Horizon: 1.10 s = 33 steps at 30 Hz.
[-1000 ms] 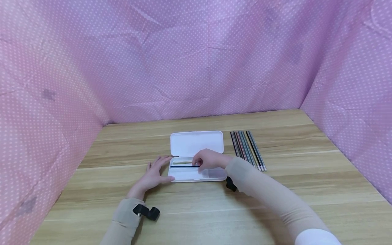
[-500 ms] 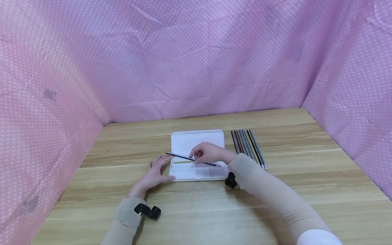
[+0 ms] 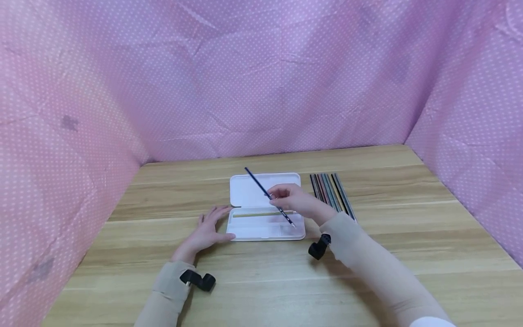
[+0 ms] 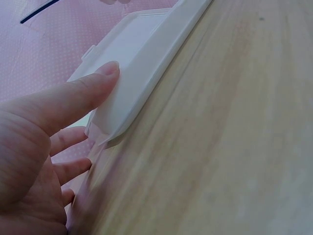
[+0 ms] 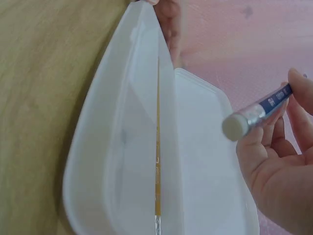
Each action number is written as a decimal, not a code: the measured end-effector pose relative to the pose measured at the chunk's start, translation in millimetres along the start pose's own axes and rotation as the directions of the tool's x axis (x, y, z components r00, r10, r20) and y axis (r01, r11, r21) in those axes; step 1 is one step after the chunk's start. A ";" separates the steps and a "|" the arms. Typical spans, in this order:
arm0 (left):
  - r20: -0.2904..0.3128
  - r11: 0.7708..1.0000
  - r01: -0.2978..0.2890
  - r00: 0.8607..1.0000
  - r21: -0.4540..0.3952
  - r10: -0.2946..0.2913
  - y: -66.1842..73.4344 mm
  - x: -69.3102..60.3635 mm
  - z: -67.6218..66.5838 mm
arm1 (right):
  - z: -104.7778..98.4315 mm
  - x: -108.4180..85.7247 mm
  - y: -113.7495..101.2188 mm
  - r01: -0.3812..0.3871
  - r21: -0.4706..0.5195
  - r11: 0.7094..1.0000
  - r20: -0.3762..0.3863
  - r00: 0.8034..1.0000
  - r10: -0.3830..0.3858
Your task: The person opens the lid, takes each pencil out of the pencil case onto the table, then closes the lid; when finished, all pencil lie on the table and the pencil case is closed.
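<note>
A dark blue pencil (image 3: pixel 258 183) with a white eraser end is pinched between the thumb and fingers of my right hand (image 3: pixel 292 200), held tilted above the case. Below it lies an open white pencil case (image 3: pixel 255 232), its lid folded back away from me. One yellow pencil (image 5: pixel 158 183) rests lengthwise in the case along the hinge side. My left hand (image 3: pixel 208 231) touches the case's left end with fingers spread; in the left wrist view its thumb (image 4: pixel 93 88) lies against the case wall.
Right of the case, several pencils (image 3: pixel 331 193) lie side by side on the wooden table (image 3: pixel 253 281). A pink dotted cloth (image 3: pixel 261 91) hangs behind the table and along both sides.
My right hand has lifted the dark pencil out of the case, then moved it up and right while turning it steeper. The left hand has stayed at the case's left end.
</note>
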<state>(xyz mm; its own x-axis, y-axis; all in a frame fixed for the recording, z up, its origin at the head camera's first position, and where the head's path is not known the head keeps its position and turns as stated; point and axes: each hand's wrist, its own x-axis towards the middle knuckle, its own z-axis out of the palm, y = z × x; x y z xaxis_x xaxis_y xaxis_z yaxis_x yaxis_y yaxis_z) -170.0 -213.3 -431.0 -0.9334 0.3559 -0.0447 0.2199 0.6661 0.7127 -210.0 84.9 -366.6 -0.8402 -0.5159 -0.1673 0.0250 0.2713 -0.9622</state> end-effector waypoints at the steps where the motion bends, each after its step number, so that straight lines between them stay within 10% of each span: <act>1: 0.000 1.000 -0.002 1.000 -0.002 0.002 0.1 -0.1 -0.1 | -2.2 -2.0 1.1 -0.014 0.013 1.000 -0.015 1.000 0.014; 33: -0.008 1.000 -0.009 1.000 -0.021 0.009 -0.5 -0.3 0.5 | -111.2 -70.1 59.5 -0.045 0.180 0.983 -0.119 0.991 0.068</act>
<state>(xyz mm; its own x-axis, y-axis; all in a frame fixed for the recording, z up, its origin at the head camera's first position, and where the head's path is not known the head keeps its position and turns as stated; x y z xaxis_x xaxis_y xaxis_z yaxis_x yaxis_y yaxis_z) -169.6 -213.4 -431.7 -0.9336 0.3567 -0.0331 0.2222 0.6491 0.7276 -209.9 227.6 -388.2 -0.8950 -0.3961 -0.2052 0.1602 0.1440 -0.9765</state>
